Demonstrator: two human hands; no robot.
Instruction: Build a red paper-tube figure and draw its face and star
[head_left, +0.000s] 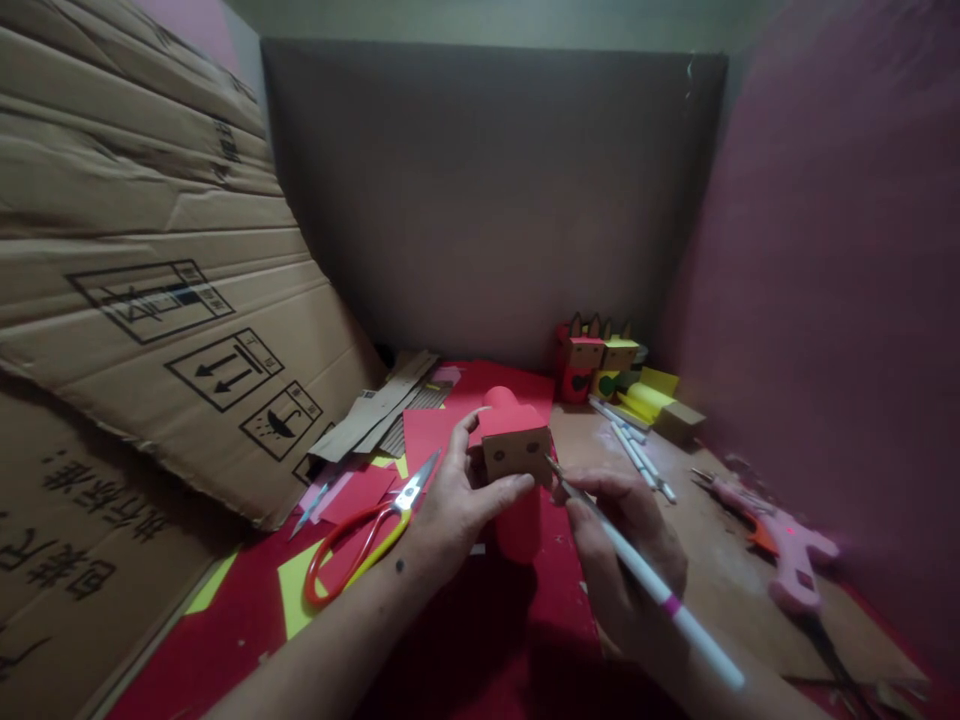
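Observation:
My left hand (457, 495) is closed round a red paper figure (514, 416), its thumb resting on the lower edge of the brown cardboard face piece (516, 455). Two dark round marks show on that cardboard. In my right hand (626, 550) is a white marker pen (651, 578) with a purple band. The pen's tip is at the right edge of the cardboard piece; whether it touches cannot be made out. The figure's red body hangs below my left thumb in shadow.
Scissors (360, 545) with red and yellow handles lie left of my left hand. Two finished-looking paper figures (585, 362) stand at the back right. White pens (637, 455), a yellow paper piece (656, 395) and a pink glue gun (791, 545) lie rightward. A cardboard box (150, 330) walls the left.

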